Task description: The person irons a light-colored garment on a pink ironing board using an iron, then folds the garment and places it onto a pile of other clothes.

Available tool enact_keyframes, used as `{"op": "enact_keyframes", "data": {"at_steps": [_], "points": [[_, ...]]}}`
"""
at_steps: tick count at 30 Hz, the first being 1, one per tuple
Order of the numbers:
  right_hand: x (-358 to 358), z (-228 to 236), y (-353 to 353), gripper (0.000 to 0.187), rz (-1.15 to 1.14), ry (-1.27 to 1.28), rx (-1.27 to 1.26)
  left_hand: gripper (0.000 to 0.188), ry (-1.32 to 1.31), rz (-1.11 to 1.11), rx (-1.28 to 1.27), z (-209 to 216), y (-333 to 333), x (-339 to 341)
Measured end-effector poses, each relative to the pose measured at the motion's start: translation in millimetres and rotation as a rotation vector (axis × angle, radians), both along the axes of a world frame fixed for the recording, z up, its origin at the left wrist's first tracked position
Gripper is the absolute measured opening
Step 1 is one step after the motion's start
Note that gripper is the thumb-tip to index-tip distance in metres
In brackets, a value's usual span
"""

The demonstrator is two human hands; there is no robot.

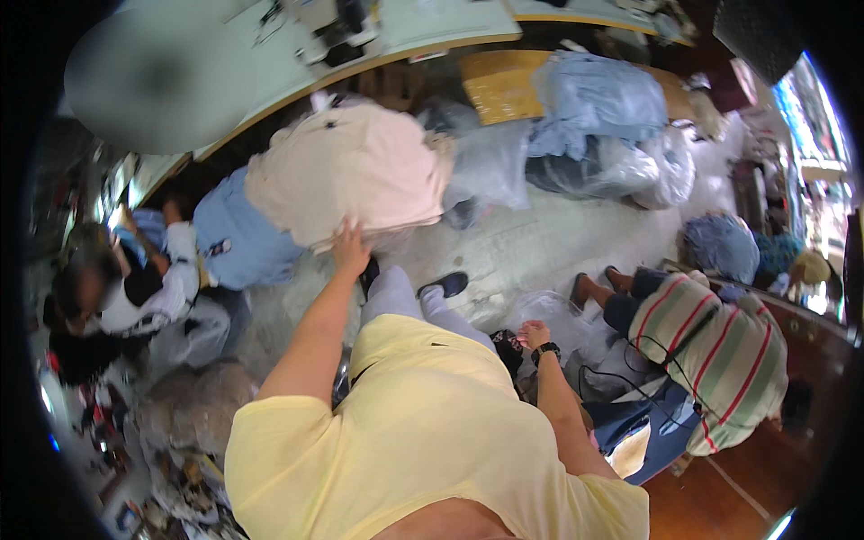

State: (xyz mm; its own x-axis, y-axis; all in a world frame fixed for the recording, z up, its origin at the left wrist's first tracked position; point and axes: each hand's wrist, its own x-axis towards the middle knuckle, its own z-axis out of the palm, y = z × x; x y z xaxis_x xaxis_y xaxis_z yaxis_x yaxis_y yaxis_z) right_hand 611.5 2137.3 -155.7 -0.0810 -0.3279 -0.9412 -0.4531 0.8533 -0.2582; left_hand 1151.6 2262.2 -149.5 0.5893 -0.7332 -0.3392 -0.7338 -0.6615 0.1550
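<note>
My left hand (351,245) rests against the near edge of a big stack of peach cloth (351,166), its fingers stretched over the edge and not wrapped round it. Light blue cloth (243,234) lies beside the stack on the left. My right hand (533,335), with a dark watch on the wrist, is held low at my right side. Its fingers are curled in; whether anything is inside them is hidden. A dark patterned item (507,349) shows just beside that hand.
A person (144,279) sits at the left by blue cloth. Another person in a striped top (711,351) bends over at the right. Blue cloth (598,94) and plastic-wrapped bundles (594,166) lie ahead. A long pale table (432,27) runs along the back; plastic bags (562,315) lie on the floor.
</note>
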Motion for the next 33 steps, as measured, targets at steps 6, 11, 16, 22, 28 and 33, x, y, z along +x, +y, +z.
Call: {"op": "enact_keyframes", "data": {"at_steps": [6,11,16,22,28,33], "points": [[-36.8,25.0,-194.2,0.036,0.121,-0.019,-0.303,0.076,0.079,-0.063,0.267,-14.7,-5.8,12.2],[-34.7,207.8,-487.2,0.060,0.099,0.044,-0.746,0.079,0.188,0.122,0.516,-4.5,-52.3,6.8],[-57.0,334.7,-640.6,0.087,0.077,0.133,-0.643,0.081,0.088,0.429,0.661,-62.7,-79.4,1.3],[-163.5,211.0,-705.4,0.106,-0.108,-0.412,-0.350,0.081,0.638,0.553,0.808,-51.4,-155.9,-66.0],[-225.0,-9.1,-554.2,0.069,-0.434,-0.445,0.563,0.071,1.143,1.023,0.103,-60.8,-229.6,-132.4],[-305.2,-48.2,-474.3,0.033,0.153,-0.385,0.850,0.031,0.946,0.964,-0.213,-46.6,-321.2,-182.5]]}}
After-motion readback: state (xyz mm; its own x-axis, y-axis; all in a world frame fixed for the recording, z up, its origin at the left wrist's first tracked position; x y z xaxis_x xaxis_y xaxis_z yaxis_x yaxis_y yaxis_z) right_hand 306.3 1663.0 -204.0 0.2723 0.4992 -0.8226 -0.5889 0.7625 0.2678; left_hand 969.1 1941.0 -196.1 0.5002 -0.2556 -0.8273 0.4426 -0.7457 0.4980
